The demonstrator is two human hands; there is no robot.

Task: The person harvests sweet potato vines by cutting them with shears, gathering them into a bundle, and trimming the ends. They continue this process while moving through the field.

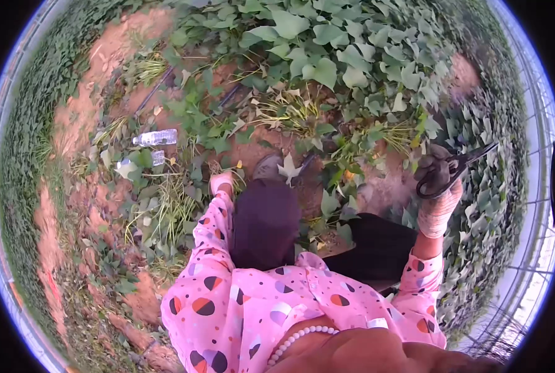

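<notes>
Out to the right, my right hand [438, 202] wears a glove with a pale cuff and dark, dirty fingers. It is closed on black-handled scissors [446, 173], whose blades point away to the upper right, above the leaves. My left hand [221, 182] is low beside my left knee, reaching into the green vines [193, 171]. Its fingers are hidden among stems and leaves, so I cannot make out whether they hold anything. A pale cut leaf [288, 168] lies just ahead of my knee, near the toe of a shoe [268, 168].
Dense leafy vines [327, 53] spread ahead and to the right. Bundles of cut stems [171, 208] lie on reddish soil [75, 127]. A clear plastic bottle [156, 138] rests on its side at the left. Dark thin hose [155, 90] runs through the plants.
</notes>
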